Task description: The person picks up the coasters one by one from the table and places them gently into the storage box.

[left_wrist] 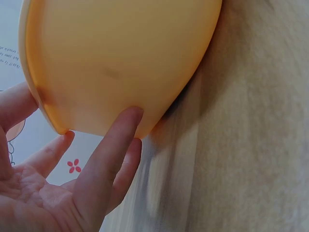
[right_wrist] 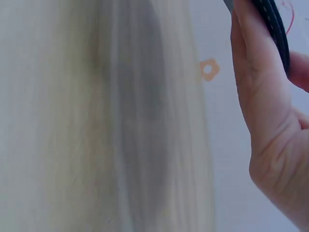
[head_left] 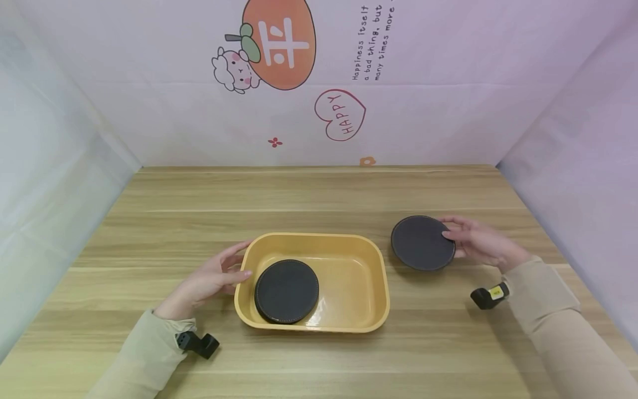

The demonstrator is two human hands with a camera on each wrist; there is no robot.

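Observation:
A yellow rectangular plastic bin [head_left: 349,291] with rounded corners sits on the wooden table. Inside it, toward the left end, lies a round black stitched coaster [head_left: 286,291]. My left hand [head_left: 215,280] holds the bin's left end, thumb over the rim and the other fingers against the outer wall; the left wrist view shows the fingertips [left_wrist: 133,116] touching that wall. To the right of the bin, my right hand [head_left: 480,242] grips a second round black coaster [head_left: 418,244] by its right edge, thumb on top. It is raised above the table, and only its stitched edge [right_wrist: 274,24] shows in the right wrist view.
The wooden table [head_left: 309,366] reaches back to a white printed cloth [head_left: 423,122] with cartoon drawings and lettering. White cloth also hangs at the left and right sides. A small black camera sits on each wrist.

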